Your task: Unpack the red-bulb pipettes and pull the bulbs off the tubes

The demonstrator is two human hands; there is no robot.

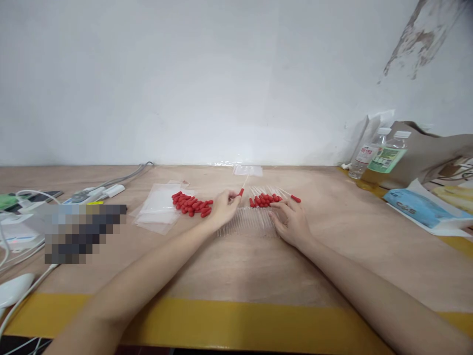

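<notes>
My left hand (pixel 226 207) pinches a thin pale stick by its red cap (pixel 242 192). The stick points up and away from me. To the right, my right hand (pixel 293 222) rests beside a bunch of red-capped sticks (pixel 263 200), its thumb and index finger apart. Its fingertips are close to the bunch and to the right end of a row of clear thin tubes (pixel 247 222), which lie side by side on the table. One red-capped stick (pixel 294 198) lies a little apart, just beyond my right fingers. Left of my left hand is a pile of loose red caps (pixel 190 203).
Clear plastic bags (pixel 157 207) lie left of the caps, with a small one (pixel 248 170) near the wall. White chargers and cables (pixel 22 227) crowd the left. Two bottles (pixel 388 153), a grey bag (pixel 432 153) and a blue tissue pack (pixel 424 206) stand right.
</notes>
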